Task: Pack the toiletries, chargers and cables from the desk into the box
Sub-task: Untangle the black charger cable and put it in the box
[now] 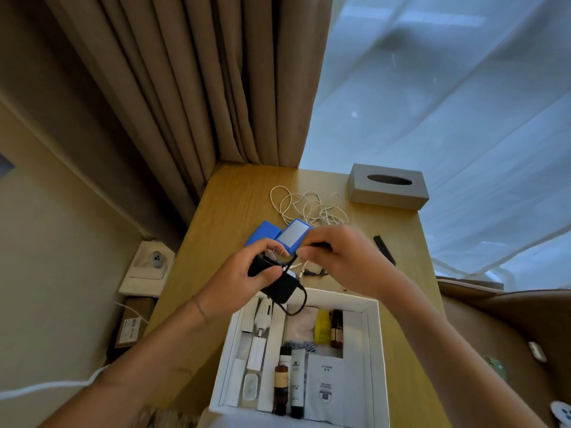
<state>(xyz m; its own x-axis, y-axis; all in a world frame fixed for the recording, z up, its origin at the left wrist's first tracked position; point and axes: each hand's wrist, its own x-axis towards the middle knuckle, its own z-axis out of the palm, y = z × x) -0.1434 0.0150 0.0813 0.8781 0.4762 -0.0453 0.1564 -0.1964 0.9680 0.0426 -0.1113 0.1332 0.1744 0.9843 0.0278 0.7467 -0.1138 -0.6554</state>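
Observation:
My left hand (247,273) grips a black charger (279,288) above the far edge of the white box (375,335). My right hand (343,257) pinches the charger's black cable (298,304), which loops down over the box rim. The box holds bottles, tubes, a sachet and white items. On the desk (228,205) behind my hands lie two blue power banks (278,234) and a tangle of white cables (309,205). A black comb (384,250) lies to the right.
A grey tissue box (387,186) stands at the desk's far right corner. Brown curtains and a sheer curtain hang behind. A cardboard box (133,322) and a white cable lie on the floor to the left. A brown chair (509,319) is at right.

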